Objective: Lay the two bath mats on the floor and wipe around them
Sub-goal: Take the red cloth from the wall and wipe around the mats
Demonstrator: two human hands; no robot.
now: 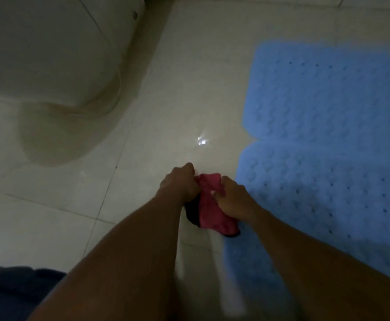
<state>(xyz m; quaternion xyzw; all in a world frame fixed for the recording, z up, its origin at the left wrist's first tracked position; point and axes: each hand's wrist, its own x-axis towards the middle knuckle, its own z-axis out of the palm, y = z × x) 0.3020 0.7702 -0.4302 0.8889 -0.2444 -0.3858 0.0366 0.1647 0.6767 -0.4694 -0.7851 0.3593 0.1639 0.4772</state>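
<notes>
Both grip pink cloth point(210, 213): left hand point(180, 184), right hand point(234, 198).

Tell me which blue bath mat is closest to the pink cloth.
The lower blue bath mat, nearest the camera: the pink cloth is at its left edge, while the upper blue bath mat lies farther off.

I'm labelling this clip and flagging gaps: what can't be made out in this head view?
- Far blue mat and near blue mat: right sides cut off by the frame edge; the near one's lower end blurred and crossed by the right forearm.
- Pink cloth: partly covered by the left hand and right hand; their fingertips buried in it.
- Toilet: top cut off by the upper edge.
- Tile floor: wet or dry, too dim to tell.
</notes>
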